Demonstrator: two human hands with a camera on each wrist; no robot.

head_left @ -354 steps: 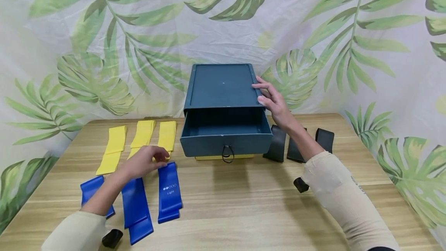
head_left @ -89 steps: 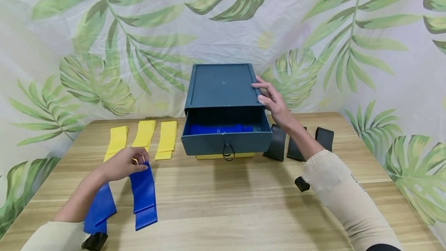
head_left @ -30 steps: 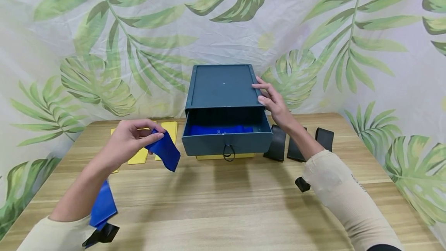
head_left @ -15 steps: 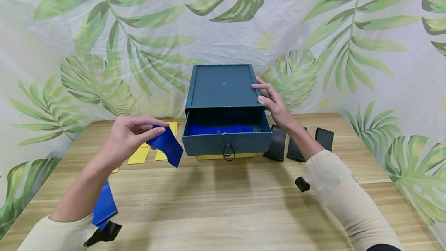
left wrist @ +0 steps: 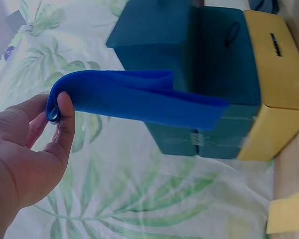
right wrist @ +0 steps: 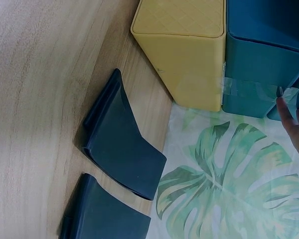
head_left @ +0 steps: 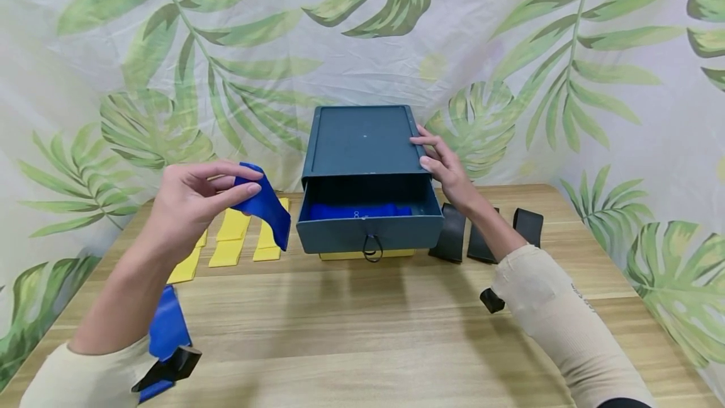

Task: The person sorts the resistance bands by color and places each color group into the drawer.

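Note:
My left hand (head_left: 189, 206) pinches one end of a folded blue resistance band (head_left: 265, 206) between thumb and fingers, in the air left of the drawer unit. Its free end hangs toward the drawer; the left wrist view shows the band (left wrist: 134, 99) doubled over in a loop. The upper teal drawer (head_left: 368, 235) is pulled out, with another blue band (head_left: 376, 210) lying inside. My right hand (head_left: 444, 165) rests its fingers on the right edge of the unit's teal top (head_left: 362, 137); in the right wrist view only fingers (right wrist: 285, 113) show against its side.
Another blue band (head_left: 170, 323) lies on the table at left, partly behind the left forearm and a black wrist mount (head_left: 175, 364). Several yellow bands (head_left: 229, 250) lie behind it. Black bands (head_left: 450, 232) lie right of the unit, under the right forearm. A yellow drawer (right wrist: 189, 64) sits below the teal one.
A blue band has come into the drawer, which was bare at first. My left hand has lifted another from the table and just rose slightly, shifting left. The right hand stays put.

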